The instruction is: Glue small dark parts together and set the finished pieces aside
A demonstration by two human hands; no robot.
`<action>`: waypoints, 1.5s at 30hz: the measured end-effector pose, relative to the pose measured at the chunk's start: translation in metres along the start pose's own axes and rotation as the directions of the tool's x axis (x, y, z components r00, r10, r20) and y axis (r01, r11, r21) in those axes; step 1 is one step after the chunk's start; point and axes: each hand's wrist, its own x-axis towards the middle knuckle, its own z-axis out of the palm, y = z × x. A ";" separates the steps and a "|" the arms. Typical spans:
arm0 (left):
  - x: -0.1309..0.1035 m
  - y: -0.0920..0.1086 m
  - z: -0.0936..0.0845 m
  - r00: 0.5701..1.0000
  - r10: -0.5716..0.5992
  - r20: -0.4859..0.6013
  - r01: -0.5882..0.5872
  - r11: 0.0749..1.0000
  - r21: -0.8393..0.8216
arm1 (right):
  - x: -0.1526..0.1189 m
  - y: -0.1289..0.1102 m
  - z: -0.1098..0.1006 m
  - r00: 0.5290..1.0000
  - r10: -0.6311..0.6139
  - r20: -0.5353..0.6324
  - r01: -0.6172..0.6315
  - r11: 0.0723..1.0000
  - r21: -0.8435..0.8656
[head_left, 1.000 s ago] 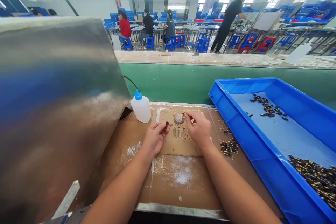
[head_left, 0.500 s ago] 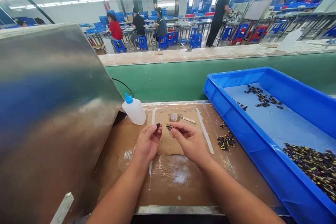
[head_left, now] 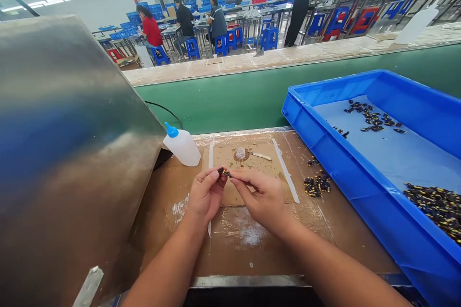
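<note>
My left hand (head_left: 206,195) pinches a small dark piece (head_left: 220,171) between thumb and fingers. From the right, my right hand (head_left: 262,196) is closed on a small black-and-yellow part (head_left: 226,173), whose end meets the dark piece. Both hands are above a cardboard sheet (head_left: 234,197) held by white tape strips. Behind them on the sheet are a small clear jar (head_left: 240,153) and a tool with a pale handle (head_left: 261,156). A small pile of black-and-yellow parts (head_left: 317,184) lies right of the sheet.
A white bottle with a blue cap (head_left: 183,147) stands at the left beside a slanted metal panel (head_left: 72,153). A large blue bin (head_left: 345,169) with many parts fills the right side. Beyond the green divider (head_left: 216,100), several people are at tables.
The two hands have come together, and the black-and-yellow part now meets the dark piece. The head view has tilted down, shifting the background upward.
</note>
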 end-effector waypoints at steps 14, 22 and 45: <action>-0.001 0.001 0.000 0.997 0.027 0.076 -0.031 0.998 0.051 | -0.001 0.000 -0.001 0.999 0.010 0.034 -0.008 0.999 -0.038; -0.003 -0.002 -0.002 0.989 0.097 0.110 -0.111 0.986 0.126 | 0.000 -0.001 -0.002 0.999 0.044 0.012 -0.044 0.999 -0.030; -0.004 -0.021 -0.015 0.957 0.265 0.118 -0.290 0.890 0.353 | 0.002 0.002 -0.005 1.000 -0.020 -0.010 0.018 0.989 -0.150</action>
